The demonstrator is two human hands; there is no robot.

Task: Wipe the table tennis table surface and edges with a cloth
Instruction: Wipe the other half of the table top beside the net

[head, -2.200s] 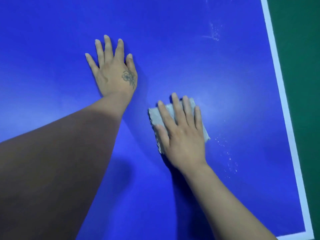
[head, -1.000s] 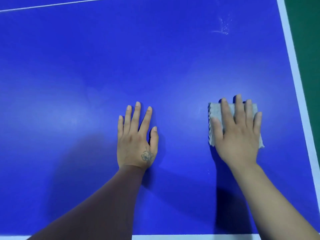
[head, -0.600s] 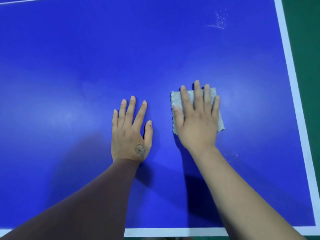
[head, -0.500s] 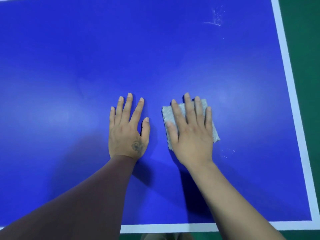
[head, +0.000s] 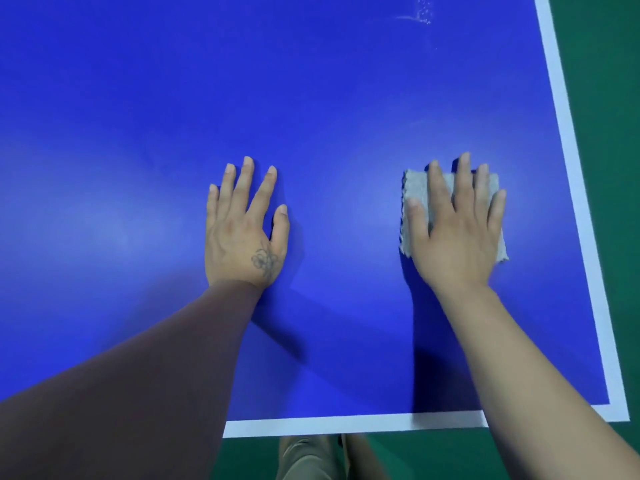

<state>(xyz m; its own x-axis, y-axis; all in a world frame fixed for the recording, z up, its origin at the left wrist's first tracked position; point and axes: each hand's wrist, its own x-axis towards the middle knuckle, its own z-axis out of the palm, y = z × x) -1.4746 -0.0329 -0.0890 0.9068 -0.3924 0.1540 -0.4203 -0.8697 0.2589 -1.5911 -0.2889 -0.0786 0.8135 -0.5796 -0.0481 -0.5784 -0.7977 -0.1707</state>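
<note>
Right hand: your right hand [head: 457,230] lies flat on the grey cloth [head: 415,188], fingers straight and spread, pressing it down rather than clutching it.
Left hand: your left hand [head: 244,230] rests palm-down on the bare blue, fingers straight, holding nothing; it looks like your brace.
Cloth position: folded into a pad on the table [head: 346,98], near the right-hand white border [head: 568,140] and well up from the near white border [head: 346,424].
Pressure: keep the palm and all fingers on the pad so the whole face rubs, not only the fingertips.
Stroke: run overlapping passes, letting each one cover part of the last.
Missed spot: a pale smear [head: 415,17] shows far up near the right border; carry a pass up to it.
Edges: take the pad right over the white lines and off the rim, since the blue near the corner appears easy to skip.
Risk: the loose corner of cloth behind your little finger could fold under; flatten it.
</note>
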